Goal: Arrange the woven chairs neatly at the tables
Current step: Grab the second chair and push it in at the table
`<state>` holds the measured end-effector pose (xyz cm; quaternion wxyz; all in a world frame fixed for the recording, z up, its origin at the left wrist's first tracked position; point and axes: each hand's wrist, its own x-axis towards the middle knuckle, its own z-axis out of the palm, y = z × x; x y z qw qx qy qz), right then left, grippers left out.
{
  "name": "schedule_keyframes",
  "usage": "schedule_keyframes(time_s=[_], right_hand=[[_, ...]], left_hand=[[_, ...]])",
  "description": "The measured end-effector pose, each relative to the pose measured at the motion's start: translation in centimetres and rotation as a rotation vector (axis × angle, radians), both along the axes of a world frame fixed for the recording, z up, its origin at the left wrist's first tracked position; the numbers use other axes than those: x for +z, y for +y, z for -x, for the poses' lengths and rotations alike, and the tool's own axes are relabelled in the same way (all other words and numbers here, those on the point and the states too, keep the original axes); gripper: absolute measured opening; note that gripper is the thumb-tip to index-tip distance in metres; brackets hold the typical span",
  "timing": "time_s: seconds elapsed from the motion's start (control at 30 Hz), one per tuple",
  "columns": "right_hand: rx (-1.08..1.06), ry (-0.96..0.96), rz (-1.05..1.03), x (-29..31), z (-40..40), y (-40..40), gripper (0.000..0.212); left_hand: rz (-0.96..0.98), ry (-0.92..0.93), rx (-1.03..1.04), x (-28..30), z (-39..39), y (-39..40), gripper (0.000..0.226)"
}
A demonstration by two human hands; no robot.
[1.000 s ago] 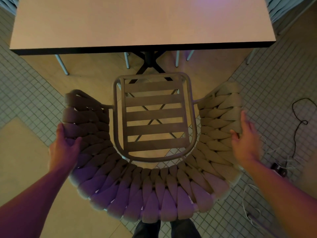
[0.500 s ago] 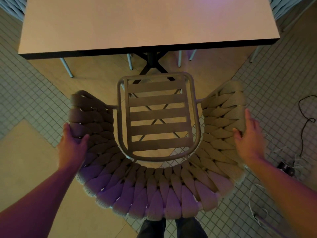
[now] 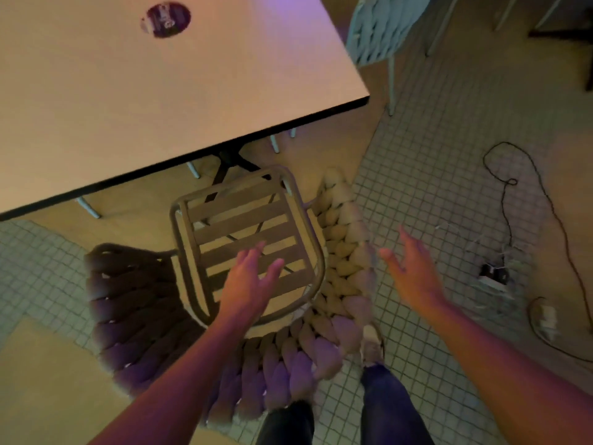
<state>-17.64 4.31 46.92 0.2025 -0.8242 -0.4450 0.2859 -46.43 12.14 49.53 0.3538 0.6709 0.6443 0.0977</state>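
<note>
Chair (image 3: 244, 284) sits at the table's (image 3: 160, 101) near edge, seat just clear. Left hand (image 3: 248, 281) hovers open over slats; right hand (image 3: 414, 271) open, empty, beside the back. Likely stiff frame, soft weave: grip the woven back's sides.

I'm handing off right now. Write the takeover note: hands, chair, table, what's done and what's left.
Left hand: open, empty, above the slatted seat.
Right hand: open, empty, off the chair's right side, over the tiled floor.
Woven chair: facing the table, seat front close to the table edge, not under it; neither hand grips it.
Done: this chair appears placed.
Left: check its alignment; another chair stands beyond the table's far right corner. Mind the loose cable on the right.
</note>
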Motion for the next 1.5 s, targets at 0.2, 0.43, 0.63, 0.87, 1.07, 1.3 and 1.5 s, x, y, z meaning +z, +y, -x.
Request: schedule_keyframes(time_s=[0.2,0.43,0.63,0.87,1.07,1.3,1.5], right_hand=[[0.018,0.148,0.023,4.2,-10.8,-1.1,0.069],[-0.023,0.177,-0.053,10.1,-26.4,-0.8,0.069],[-0.075,0.241,-0.112,11.7,-35.4,5.4,0.065],[0.041,0.262,-0.001,12.2,-45.3,20.4,0.05],[0.062,0.208,-0.061,15.3,-52.8,31.7,0.046],[0.108,0.18,-0.097,14.9,-64.6,47.3,0.05],[0.218,0.158,-0.088,14.5,-74.9,62.5,0.054]], left_hand=[[0.024,-0.002,-0.117,3.3,-13.4,1.4,0.059],[0.031,-0.21,0.014,6.7,-27.1,2.5,0.052],[0.058,-0.261,0.002,7.4,-37.3,8.1,0.046],[0.156,-0.256,0.028,6.8,-43.9,23.5,0.035],[0.165,-0.255,0.025,9.6,-51.0,34.2,0.039],[0.151,-0.261,0.087,9.0,-62.0,46.1,0.042],[0.102,-0.168,0.203,8.1,-72.6,57.0,0.045]])
